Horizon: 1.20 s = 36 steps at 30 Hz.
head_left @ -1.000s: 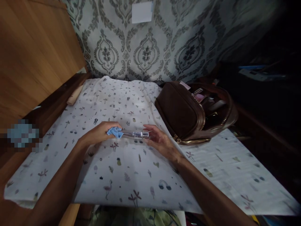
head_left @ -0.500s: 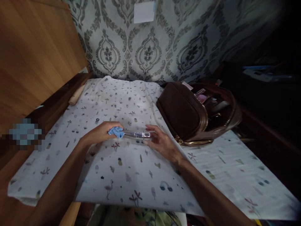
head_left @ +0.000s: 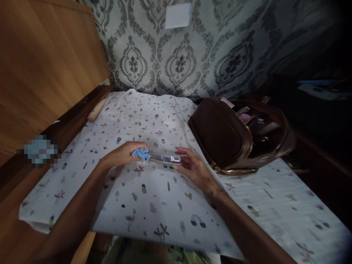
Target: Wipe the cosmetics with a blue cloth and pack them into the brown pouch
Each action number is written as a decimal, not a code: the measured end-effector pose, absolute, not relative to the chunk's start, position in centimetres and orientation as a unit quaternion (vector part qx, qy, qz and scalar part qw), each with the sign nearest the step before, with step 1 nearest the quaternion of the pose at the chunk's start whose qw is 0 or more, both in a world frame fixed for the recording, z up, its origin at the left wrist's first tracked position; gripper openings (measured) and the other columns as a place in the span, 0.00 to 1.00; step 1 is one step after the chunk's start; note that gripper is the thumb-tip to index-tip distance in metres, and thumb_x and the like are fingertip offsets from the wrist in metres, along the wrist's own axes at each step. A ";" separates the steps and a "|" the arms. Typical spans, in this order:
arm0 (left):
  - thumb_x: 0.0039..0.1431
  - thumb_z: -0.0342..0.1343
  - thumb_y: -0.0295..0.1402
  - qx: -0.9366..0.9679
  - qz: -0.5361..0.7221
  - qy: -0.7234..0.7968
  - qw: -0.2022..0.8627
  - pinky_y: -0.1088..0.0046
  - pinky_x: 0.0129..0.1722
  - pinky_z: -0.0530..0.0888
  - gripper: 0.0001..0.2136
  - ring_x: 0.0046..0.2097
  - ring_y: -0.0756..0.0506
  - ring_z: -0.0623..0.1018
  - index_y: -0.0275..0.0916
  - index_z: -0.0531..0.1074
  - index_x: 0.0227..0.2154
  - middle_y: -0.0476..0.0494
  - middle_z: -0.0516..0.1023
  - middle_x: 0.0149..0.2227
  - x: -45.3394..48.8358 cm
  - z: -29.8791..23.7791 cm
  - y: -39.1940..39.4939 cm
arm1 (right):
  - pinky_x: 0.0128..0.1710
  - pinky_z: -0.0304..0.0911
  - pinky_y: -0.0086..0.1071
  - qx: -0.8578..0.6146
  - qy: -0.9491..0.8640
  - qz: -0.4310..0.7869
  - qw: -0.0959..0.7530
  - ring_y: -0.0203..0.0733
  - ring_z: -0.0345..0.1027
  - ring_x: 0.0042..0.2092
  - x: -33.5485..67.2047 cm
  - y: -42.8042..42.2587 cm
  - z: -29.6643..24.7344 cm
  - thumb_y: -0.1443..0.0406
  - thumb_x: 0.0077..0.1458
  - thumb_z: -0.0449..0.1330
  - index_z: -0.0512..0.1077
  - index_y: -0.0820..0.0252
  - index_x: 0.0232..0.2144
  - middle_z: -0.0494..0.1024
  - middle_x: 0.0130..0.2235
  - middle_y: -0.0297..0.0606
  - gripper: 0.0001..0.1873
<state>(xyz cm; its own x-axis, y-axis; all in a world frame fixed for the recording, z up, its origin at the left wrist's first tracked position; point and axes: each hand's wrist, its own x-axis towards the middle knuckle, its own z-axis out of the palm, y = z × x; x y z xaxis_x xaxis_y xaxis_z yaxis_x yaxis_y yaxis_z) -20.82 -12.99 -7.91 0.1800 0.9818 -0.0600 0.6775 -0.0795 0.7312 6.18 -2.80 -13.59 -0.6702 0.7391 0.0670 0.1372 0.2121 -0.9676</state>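
Note:
My left hand (head_left: 128, 152) is closed on a crumpled light blue cloth (head_left: 141, 154), which is pressed against the left end of a slender, clear tube (head_left: 165, 157). The tube lies nearly level just above the patterned white cloth, and its exact kind is not plain. At the other end, my right hand (head_left: 194, 167) grips the tube between thumb and fingers. Part of the tube's left end is hidden by the blue cloth.
A brown zippered bag (head_left: 220, 132) stands unzipped to the right, with several small items inside. A tan cylinder (head_left: 96, 110) lies at the left edge of the white patterned cloth (head_left: 154, 205). A wooden panel (head_left: 49, 55) rises at the left, before a patterned wall (head_left: 180, 66).
The whole view has shifted slightly, so everything sits a little further right. Both hands keep hold of the tube and blue cloth in nearly the same pose.

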 end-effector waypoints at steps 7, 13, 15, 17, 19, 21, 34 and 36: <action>0.59 0.56 0.36 0.701 0.245 0.588 0.322 0.73 0.38 0.67 0.08 0.38 0.48 0.74 0.41 0.74 0.39 0.50 0.77 0.37 -20.7 -7.8 -13.1 | 0.23 0.63 0.32 -0.307 -0.725 0.572 0.229 0.39 0.68 0.25 6.0 -3.1 -13.6 0.45 0.61 0.53 0.68 0.57 0.49 0.72 0.24 0.31 0.26; 0.59 0.56 0.34 0.703 0.249 0.585 0.319 0.72 0.39 0.68 0.07 0.39 0.47 0.75 0.41 0.74 0.39 0.49 0.78 0.38 -20.7 -8.1 -13.0 | 0.28 0.67 0.33 -0.324 -0.735 0.537 0.256 0.38 0.71 0.30 6.2 -3.0 -13.3 0.48 0.55 0.61 0.66 0.56 0.54 0.77 0.41 0.40 0.29; 0.59 0.56 0.35 0.701 0.250 0.585 0.321 0.72 0.40 0.68 0.07 0.40 0.47 0.75 0.41 0.74 0.39 0.49 0.78 0.38 -20.8 -8.1 -13.0 | 0.33 0.70 0.34 -0.305 -0.731 0.551 0.263 0.42 0.73 0.39 6.1 -3.1 -13.4 0.54 0.50 0.66 0.66 0.55 0.53 0.75 0.47 0.43 0.30; 0.59 0.56 0.36 0.701 0.251 0.584 0.324 0.72 0.40 0.68 0.08 0.39 0.47 0.75 0.41 0.74 0.39 0.49 0.78 0.38 -20.8 -8.1 -13.0 | 0.37 0.70 0.35 -0.296 -0.733 0.558 0.254 0.43 0.73 0.41 6.1 -3.2 -13.5 0.56 0.51 0.65 0.68 0.54 0.51 0.76 0.43 0.40 0.26; 0.59 0.56 0.36 0.701 0.253 0.582 0.325 0.72 0.39 0.68 0.08 0.39 0.47 0.75 0.41 0.74 0.39 0.49 0.78 0.38 -20.8 -8.0 -13.1 | 0.34 0.68 0.34 -0.301 -0.741 0.553 0.234 0.41 0.72 0.36 6.1 -3.3 -13.5 0.55 0.53 0.63 0.69 0.55 0.51 0.75 0.35 0.35 0.24; 0.59 0.56 0.36 0.700 0.254 0.584 0.323 0.72 0.40 0.69 0.08 0.39 0.47 0.75 0.41 0.74 0.40 0.49 0.78 0.38 -20.8 -7.9 -13.1 | 0.30 0.66 0.33 -0.307 -0.746 0.550 0.216 0.40 0.71 0.32 6.2 -3.3 -13.4 0.53 0.55 0.62 0.68 0.56 0.51 0.73 0.31 0.32 0.25; 0.58 0.61 0.42 0.711 0.279 0.562 0.316 0.74 0.41 0.69 0.14 0.42 0.46 0.76 0.41 0.73 0.44 0.47 0.78 0.40 -22.4 -8.3 -13.1 | 0.22 0.65 0.31 -0.316 -0.790 0.474 0.224 0.39 0.65 0.24 5.7 -3.5 -12.8 0.41 0.53 0.58 0.71 0.56 0.45 0.73 0.26 0.34 0.29; 0.59 0.60 0.45 0.699 0.297 0.588 0.277 0.73 0.42 0.70 0.16 0.43 0.45 0.77 0.41 0.73 0.45 0.46 0.78 0.41 -22.3 -7.7 -13.4 | 0.23 0.67 0.31 -0.321 -0.794 0.466 0.224 0.41 0.68 0.26 5.7 -3.3 -12.8 0.42 0.51 0.59 0.73 0.55 0.44 0.74 0.27 0.34 0.28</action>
